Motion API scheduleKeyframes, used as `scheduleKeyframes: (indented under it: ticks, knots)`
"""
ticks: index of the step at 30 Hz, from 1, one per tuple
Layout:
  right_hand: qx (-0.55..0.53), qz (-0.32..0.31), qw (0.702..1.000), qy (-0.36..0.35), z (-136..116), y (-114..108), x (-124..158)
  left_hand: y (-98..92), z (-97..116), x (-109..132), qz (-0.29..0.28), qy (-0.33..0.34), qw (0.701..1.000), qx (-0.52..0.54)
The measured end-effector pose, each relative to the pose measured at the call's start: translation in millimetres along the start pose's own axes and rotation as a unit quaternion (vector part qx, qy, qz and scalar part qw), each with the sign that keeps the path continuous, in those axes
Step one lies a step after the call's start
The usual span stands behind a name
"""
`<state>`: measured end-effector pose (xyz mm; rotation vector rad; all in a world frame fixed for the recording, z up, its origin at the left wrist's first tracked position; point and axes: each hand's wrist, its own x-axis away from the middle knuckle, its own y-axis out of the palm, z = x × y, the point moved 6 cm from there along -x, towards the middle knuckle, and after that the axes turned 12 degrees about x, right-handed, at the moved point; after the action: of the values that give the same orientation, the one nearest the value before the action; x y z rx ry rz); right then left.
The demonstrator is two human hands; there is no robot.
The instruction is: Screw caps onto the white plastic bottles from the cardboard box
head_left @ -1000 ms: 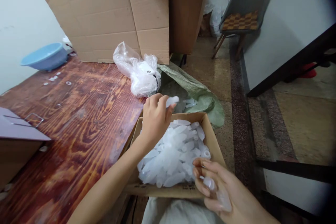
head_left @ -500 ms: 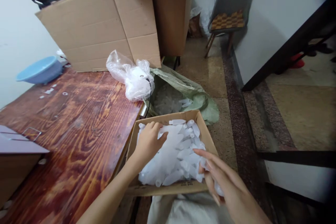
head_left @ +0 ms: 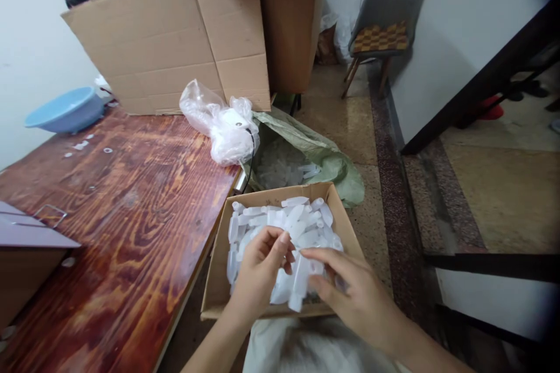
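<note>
A cardboard box [head_left: 214, 282] on my lap holds many translucent white plastic pieces [head_left: 301, 227], shaped like small tubes or bottles. Over its middle, my left hand [head_left: 266, 253] has its fingers curled together with the thumb pressed near them; what they hold, if anything, is too small to tell. Close on its right is my right hand [head_left: 339, 280], its thumb and fingers around a translucent piece [head_left: 298, 285] that hangs slanting down over the box. Other pieces may lie inside the right palm, partly hidden.
A reddish wooden table [head_left: 144, 215] stands at left with a blue basin [head_left: 65, 111] and a clear plastic bag [head_left: 231, 134]. Beyond the box lies a green sack [head_left: 336, 169] with more pieces. A grey chair [head_left: 389, 6] stands farther back.
My left hand has moved right and down from the box's left part, and its fingers have closed. My right hand has shifted left toward it, and a piece now shows between them.
</note>
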<state>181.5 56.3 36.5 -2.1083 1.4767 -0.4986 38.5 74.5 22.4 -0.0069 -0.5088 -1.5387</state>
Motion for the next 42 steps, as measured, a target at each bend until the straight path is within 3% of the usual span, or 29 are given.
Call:
scheduleKeyframes:
  ticks: [2, 5, 11, 14, 17, 20, 22, 24, 27, 32, 34, 38, 42]
  knots:
    - [-0.029, -0.010, 0.997, 0.065, 7, 3, -2, 9.6, -20, 5, 0.006, -0.064, 0.997, 0.053]
    - [-0.047, 0.001, 0.994, 0.096, 9, 8, -4, 20.2, -37, 16, 0.014, -0.091, 0.992, 0.081]
    - [0.017, 0.139, 0.990, 0.016, -2, 4, 3, 23.1, -47, 29, 0.028, -0.142, 0.984, 0.107]
    - [0.018, 0.166, 0.986, 0.021, 1, -2, 11, 13.7, -33, 27, 0.102, -0.115, 0.970, 0.186]
    - [0.000, 0.125, 0.992, -0.003, -1, -5, 22, 2.1, -3, 26, 0.176, -0.036, 0.939, 0.292]
    - [-0.032, 0.083, 0.994, -0.059, -15, -2, 30, -4.5, 32, 26, 0.201, 0.074, 0.913, 0.347]
    - [-0.035, 0.093, 0.992, -0.081, -24, -1, 33, -3.1, 48, 26, 0.190, 0.123, 0.899, 0.374]
    - [-0.017, 0.133, 0.985, -0.104, -30, -3, 35, 1.6, 54, 26, 0.173, 0.132, 0.887, 0.407]
    - [0.054, 0.208, 0.965, -0.153, -34, -6, 40, 8.6, 51, 25, 0.162, 0.102, 0.876, 0.443]
    - [0.125, 0.199, 0.949, -0.209, -34, 0, 41, 16.6, 42, 24, 0.145, 0.049, 0.869, 0.470]
    - [0.067, 0.180, 0.968, -0.162, -31, 0, 35, 21.2, 41, 23, 0.118, 0.031, 0.853, 0.508]
    - [-0.046, 0.071, 0.996, -0.001, -16, 11, 29, 28.3, 42, 22, 0.072, 0.023, 0.833, 0.548]
    - [-0.009, 0.090, 0.995, -0.038, -14, 5, 41, 28.1, 44, 23, 0.042, 0.036, 0.825, 0.562]
